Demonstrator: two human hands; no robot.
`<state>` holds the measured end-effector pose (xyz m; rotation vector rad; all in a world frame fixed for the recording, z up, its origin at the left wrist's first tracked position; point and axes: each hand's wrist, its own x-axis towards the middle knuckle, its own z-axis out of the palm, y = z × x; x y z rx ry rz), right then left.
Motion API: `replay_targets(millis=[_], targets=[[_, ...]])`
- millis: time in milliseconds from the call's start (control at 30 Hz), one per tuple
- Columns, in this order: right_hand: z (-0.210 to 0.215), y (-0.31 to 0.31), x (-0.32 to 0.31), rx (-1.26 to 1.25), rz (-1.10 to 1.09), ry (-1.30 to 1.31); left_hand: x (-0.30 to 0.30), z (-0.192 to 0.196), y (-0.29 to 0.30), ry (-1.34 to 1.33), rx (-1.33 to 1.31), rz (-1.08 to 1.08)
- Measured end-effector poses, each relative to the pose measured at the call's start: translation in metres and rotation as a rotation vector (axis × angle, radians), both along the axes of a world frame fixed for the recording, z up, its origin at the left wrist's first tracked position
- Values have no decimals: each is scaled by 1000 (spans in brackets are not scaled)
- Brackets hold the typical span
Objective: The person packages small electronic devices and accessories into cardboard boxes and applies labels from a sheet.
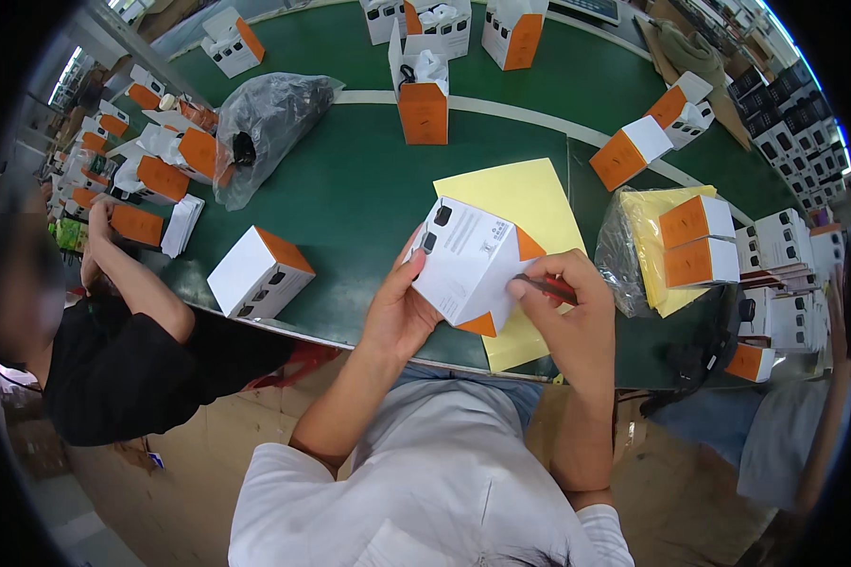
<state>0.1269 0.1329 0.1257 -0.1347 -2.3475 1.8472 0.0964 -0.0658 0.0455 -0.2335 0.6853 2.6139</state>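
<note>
- The left hand (402, 307) grips a white cardboard carton with orange corner flaps (468, 260) from the side, thumb up along its edge, so that the broad white face is tilted toward the person and steady; the carton is lifted just above the near edge of the green table (350, 189).
- The right hand (572, 307) is closed around a slim red-handled tool (548, 286), fingers curled tight, its tip touching the carton's right edge near an orange flap; the pinch looks meant for fine control at that seam.
- One yellow paper sheet (529, 198) lies flat under the carton, seemingly as a work mat.
- One closed white and orange box (258, 271) sits to the left, near the table edge and apart from the hands.
- Two orange-fronted boxes (698, 248) are stacked on a clear bag of yellow sheets (638, 250) at the right, within reach.
- One open box (423, 90) stands upright farther back, white packing showing at its top.
- One crumpled clear plastic bag (265, 128) lies at the left.
- A co-worker's arm (128, 274) in a black sleeve rests at the left table edge beside more such boxes.
</note>
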Motion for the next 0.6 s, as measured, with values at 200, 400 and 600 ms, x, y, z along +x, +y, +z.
replay_targets(millis=[200, 400, 600], targets=[[7, -4, 2, 632, -35, 153, 4, 0, -3, 33, -47, -2], [-14, 15, -2, 416, -24, -94, 6, -1, 2, 39, -92, 10], [-49, 66, 37, -467, -311, -57, -16, 21, 23, 245, -143, -105]])
